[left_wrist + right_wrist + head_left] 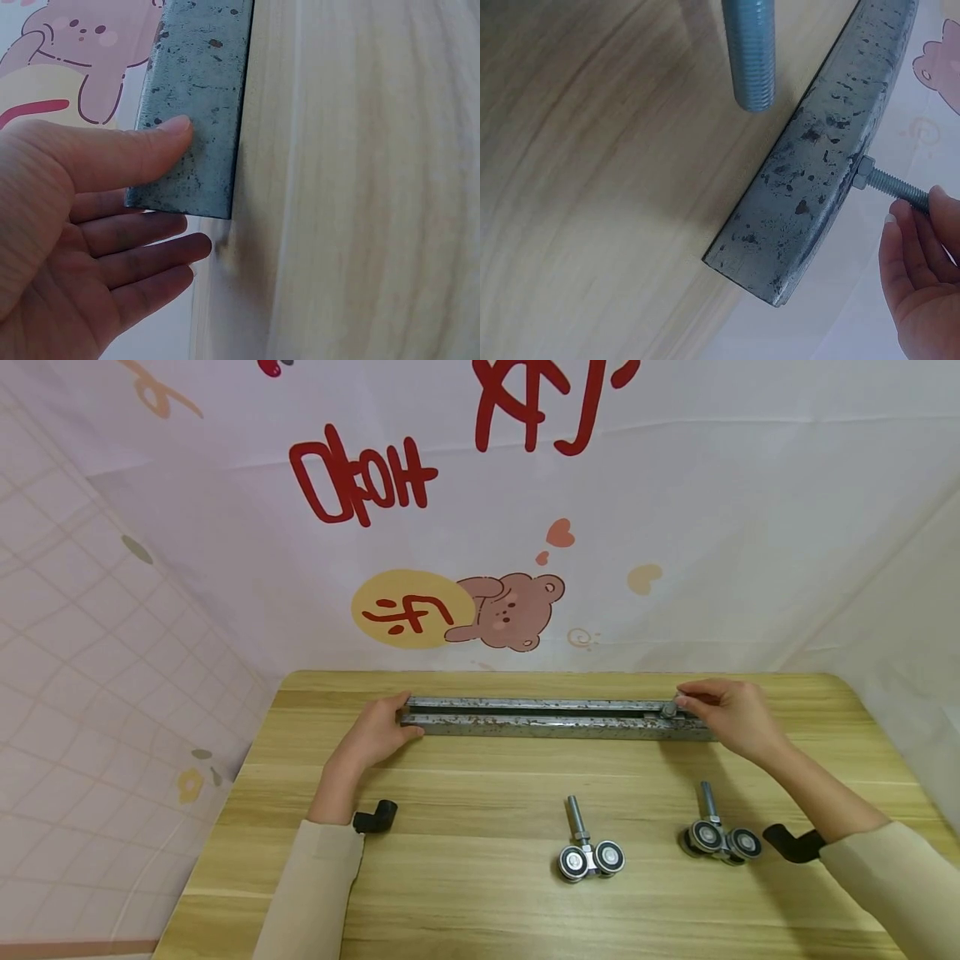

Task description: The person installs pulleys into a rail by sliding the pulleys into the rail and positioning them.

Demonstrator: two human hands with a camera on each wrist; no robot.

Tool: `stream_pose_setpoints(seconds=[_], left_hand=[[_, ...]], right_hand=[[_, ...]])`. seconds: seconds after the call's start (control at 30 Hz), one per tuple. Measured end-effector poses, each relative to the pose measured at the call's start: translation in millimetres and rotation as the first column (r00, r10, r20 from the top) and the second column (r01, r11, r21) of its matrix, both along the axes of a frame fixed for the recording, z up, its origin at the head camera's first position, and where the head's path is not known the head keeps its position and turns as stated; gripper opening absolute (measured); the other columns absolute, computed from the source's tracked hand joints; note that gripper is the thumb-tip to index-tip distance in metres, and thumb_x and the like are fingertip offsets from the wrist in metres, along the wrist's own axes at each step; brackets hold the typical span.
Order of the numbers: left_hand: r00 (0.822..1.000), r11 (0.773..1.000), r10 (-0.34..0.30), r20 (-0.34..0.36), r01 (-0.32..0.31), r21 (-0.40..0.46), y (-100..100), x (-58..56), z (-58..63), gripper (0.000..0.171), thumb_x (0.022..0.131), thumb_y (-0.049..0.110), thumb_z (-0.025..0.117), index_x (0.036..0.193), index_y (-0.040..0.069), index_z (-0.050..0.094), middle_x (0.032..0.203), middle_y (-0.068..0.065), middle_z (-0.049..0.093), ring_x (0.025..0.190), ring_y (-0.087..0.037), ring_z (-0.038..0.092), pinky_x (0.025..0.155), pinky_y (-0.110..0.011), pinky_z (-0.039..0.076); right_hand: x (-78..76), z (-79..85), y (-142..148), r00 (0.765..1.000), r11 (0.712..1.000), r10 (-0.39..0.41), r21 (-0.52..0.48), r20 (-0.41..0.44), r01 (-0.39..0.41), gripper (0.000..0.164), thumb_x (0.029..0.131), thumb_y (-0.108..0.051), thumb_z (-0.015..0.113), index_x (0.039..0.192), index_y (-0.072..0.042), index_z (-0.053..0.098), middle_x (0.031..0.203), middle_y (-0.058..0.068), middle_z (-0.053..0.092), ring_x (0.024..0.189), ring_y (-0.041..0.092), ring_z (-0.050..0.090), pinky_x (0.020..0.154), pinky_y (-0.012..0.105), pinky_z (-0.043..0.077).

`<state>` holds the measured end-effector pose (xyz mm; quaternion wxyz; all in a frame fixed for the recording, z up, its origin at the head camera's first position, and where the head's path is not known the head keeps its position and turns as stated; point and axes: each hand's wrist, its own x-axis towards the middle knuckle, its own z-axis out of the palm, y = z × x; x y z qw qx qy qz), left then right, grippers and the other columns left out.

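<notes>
A long grey steel track, speckled with rust and slotted along its top, lies across the back of the table. My left hand grips its left end. In the left wrist view, the thumb presses the track's flat face while the other fingers reach behind and below. Near the right end, my right hand pinches a threaded bolt between thumb and fingertips. A hex nut sits on that bolt right at the slot; whatever is below it is hidden inside the track.
Two double-wheeled roller trolleys with upright bolts stand in front of the track, one near the middle and one at right. A black bent piece shows beside each sleeve, left and right. A printed cloth hangs behind.
</notes>
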<state>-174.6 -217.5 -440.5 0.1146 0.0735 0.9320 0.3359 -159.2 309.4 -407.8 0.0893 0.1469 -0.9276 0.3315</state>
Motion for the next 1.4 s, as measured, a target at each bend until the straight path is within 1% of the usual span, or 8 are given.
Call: stream_pose_setpoints(seconds=[0.13, 0.2, 0.33, 0.43, 0.77, 1.07, 1.27, 1.4], left_hand=[[1.000, 1.000, 0.001, 0.002, -0.001, -0.010, 0, -0.2, 0.1, 0.078, 0.097, 0.019, 0.078, 0.161, -0.001, 0.037, 0.144, -0.025, 0.060, 0.119, -0.035, 0.064, 0.091, -0.047, 0.052], [1.000, 1.000, 0.005, 0.003, -0.005, -0.011, 0, -0.3, 0.2, 0.078, 0.097, 0.019, 0.078, 0.161, -0.001, 0.037, 0.144, -0.025, 0.060, 0.116, -0.033, 0.065, 0.090, -0.046, 0.051], [1.000, 1.000, 0.004, 0.005, -0.004, -0.011, 0, 0.1, 1.1, 0.079, 0.097, 0.019, 0.078, 0.161, -0.002, 0.037, 0.143, -0.026, 0.060, 0.112, -0.031, 0.065, 0.087, -0.044, 0.051], [1.000, 1.000, 0.005, 0.010, -0.005, -0.008, 0, 0.3, 1.1, 0.079, 0.097, 0.019, 0.078, 0.161, -0.002, 0.036, 0.143, -0.025, 0.060, 0.110, -0.031, 0.065, 0.086, -0.044, 0.051], [1.000, 1.000, 0.004, 0.021, -0.004, 0.003, 2, -0.4, 1.6, 0.079, 0.098, 0.019, 0.077, 0.161, -0.002, 0.036, 0.147, -0.027, 0.056, 0.126, -0.037, 0.061, 0.094, -0.048, 0.052], [1.000, 1.000, -0.003, 0.016, 0.003, 0.006, 0, -1.4, -0.3, 0.079, 0.098, 0.018, 0.077, 0.161, -0.003, 0.036, 0.146, -0.026, 0.057, 0.123, -0.035, 0.063, 0.092, -0.047, 0.052], [1.000, 1.000, -0.002, 0.012, 0.002, 0.003, -1, -1.0, -0.9, 0.079, 0.098, 0.018, 0.077, 0.161, -0.003, 0.036, 0.148, -0.026, 0.056, 0.115, -0.032, 0.064, 0.088, -0.043, 0.050], [1.000, 1.000, -0.005, 0.009, 0.005, 0.002, -1, -1.3, -0.6, 0.078, 0.098, 0.019, 0.077, 0.160, -0.004, 0.036, 0.148, -0.027, 0.055, 0.116, -0.032, 0.064, 0.087, -0.043, 0.050]], right_hand=[[-0.8, 0.5, -3, 1.000, 1.000, 0.007, 0.009, -0.004, -0.007, 0.022, 0.100, -0.006, 0.072, 0.117, 0.007, 0.076, 0.102, 0.023, 0.077, 0.082, -0.013, 0.062, 0.067, 0.009, 0.049], [-1.4, 0.5, -5, 1.000, 1.000, 0.014, 0.012, -0.007, -0.014, 0.022, 0.099, -0.006, 0.073, 0.116, 0.007, 0.076, 0.102, 0.023, 0.077, 0.082, -0.005, 0.067, 0.067, 0.009, 0.049], [-1.8, 1.1, -11, 0.999, 0.999, 0.040, 0.011, -0.015, -0.040, 0.021, 0.098, -0.004, 0.073, 0.115, 0.008, 0.076, 0.102, 0.023, 0.077, 0.084, 0.019, 0.075, 0.068, 0.010, 0.049], [-2.0, 1.5, -15, 0.998, 0.998, 0.055, 0.012, -0.012, -0.055, 0.021, 0.098, -0.004, 0.073, 0.115, 0.008, 0.076, 0.102, 0.022, 0.077, 0.085, 0.028, 0.075, 0.068, 0.010, 0.049], [-3.8, 2.8, -25, 0.997, 0.997, 0.077, 0.025, -0.023, -0.076, 0.019, 0.097, -0.004, 0.074, 0.113, 0.006, 0.078, 0.102, 0.020, 0.077, 0.083, 0.026, 0.074, 0.067, 0.014, 0.051], [-5.2, 3.5, -34, 0.995, 0.995, 0.096, 0.035, -0.018, -0.095, 0.017, 0.097, -0.001, 0.074, 0.112, 0.005, 0.078, 0.101, 0.017, 0.078, 0.083, 0.029, 0.074, 0.067, 0.019, 0.053], [-6.9, 3.1, -39, 0.993, 0.992, 0.119, 0.041, -0.023, -0.118, 0.017, 0.097, 0.000, 0.074, 0.112, 0.005, 0.078, 0.102, 0.018, 0.078, 0.085, 0.033, 0.075, 0.068, 0.020, 0.055], [-8.5, 4.3, -43, 0.992, 0.991, 0.125, 0.044, -0.017, -0.124, 0.017, 0.097, -0.002, 0.073, 0.112, 0.006, 0.078, 0.103, 0.019, 0.078, 0.086, 0.033, 0.075, 0.069, 0.021, 0.055]])
